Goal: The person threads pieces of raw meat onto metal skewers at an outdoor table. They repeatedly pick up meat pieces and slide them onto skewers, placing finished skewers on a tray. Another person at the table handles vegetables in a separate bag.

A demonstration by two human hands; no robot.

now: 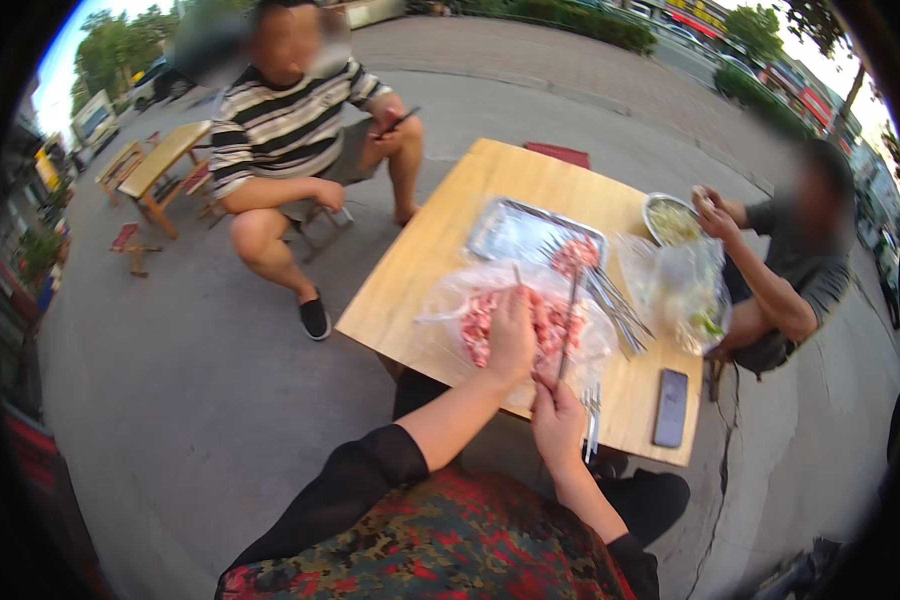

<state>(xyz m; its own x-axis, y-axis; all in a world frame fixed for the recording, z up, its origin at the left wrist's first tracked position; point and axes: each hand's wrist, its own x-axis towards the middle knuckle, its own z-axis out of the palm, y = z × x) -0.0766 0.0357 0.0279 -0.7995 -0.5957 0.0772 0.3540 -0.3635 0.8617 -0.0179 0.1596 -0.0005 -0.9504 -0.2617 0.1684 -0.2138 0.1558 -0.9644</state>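
My right hand [557, 420] grips the lower end of a metal skewer [568, 337] that points away from me, at the table's near edge. My left hand [511, 334] is in the raw diced meat [477, 319], its fingertips bunched at the meat; what they pinch is too small to tell. The meat lies in an opened clear plastic bag [442, 300]. Beyond it is a metal tray [521, 225], with a clump of meat [574, 257] by its near right corner. Several metal skewers [622, 311] lie fanned out right of the bag.
Phone [670, 409] on the wooden table [397, 300], near right; more skewers [591, 420] at the near edge. At right, a seated person [787, 285] handles something over a bowl of pale food [671, 219], beside a plastic bag [690, 292]. Another person [292, 135] sits far left with a phone.
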